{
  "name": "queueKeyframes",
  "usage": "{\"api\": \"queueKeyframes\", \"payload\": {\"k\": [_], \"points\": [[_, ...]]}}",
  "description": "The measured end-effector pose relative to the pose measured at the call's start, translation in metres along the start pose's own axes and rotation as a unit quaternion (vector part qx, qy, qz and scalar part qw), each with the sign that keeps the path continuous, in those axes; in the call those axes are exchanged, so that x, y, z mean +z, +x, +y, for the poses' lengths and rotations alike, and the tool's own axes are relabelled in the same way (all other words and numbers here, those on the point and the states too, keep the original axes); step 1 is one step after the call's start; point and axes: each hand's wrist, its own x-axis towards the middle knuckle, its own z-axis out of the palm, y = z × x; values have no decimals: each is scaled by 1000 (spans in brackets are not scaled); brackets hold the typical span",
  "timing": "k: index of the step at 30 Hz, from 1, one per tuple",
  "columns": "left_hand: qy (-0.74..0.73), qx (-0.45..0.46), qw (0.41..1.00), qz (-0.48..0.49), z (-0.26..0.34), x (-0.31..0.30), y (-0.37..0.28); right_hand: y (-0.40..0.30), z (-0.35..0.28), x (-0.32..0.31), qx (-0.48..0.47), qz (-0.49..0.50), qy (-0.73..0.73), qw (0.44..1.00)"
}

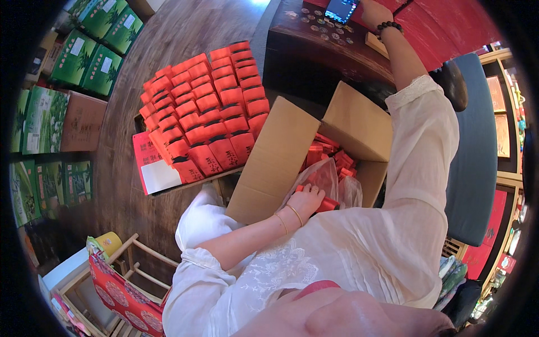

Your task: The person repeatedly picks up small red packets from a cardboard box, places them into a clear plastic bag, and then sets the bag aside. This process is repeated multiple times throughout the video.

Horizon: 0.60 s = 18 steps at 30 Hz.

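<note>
My left hand (309,198), with gold bracelets at the wrist, is closed around a red packet (327,205) at the near side of an open cardboard box (273,160). More red packets (313,155) lie inside the box, partly under a clear plastic bag (324,175). My right hand (377,14), wearing a dark bead bracelet, reaches out at the top edge beside a lit smartphone (342,10); its fingers are partly cut off, so contact with the phone is unclear. Left of the box, many red packets with black printing (210,113) stand in tight stacked rows.
A dark wooden table (290,25) carries the phone and several small round pieces (324,30). Green boxes (76,46) line the left side. A wooden chair frame with red patterned cloth (122,295) is at lower left, and a blue-grey bench cushion (471,147) at right.
</note>
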Motion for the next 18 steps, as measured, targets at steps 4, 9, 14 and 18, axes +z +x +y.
{"api": "queueKeyframes", "payload": {"k": [4, 9, 14, 18], "points": [[4, 1, 1000, 1, -2, 0, 1, 5, -3, -6, 43, 2, -31, 999], [19, 2, 1000, 22, 1, -4, -5, 0, -1, -31, 98, 106, 11, 990], [25, 24, 999, 13, 4, -14, -18, -56, -14, -41, 86, 154, 129, 976], [3, 15, 998, 62, 4, 2, -28, -137, -23, -22, -15, 86, 213, 973]]}}
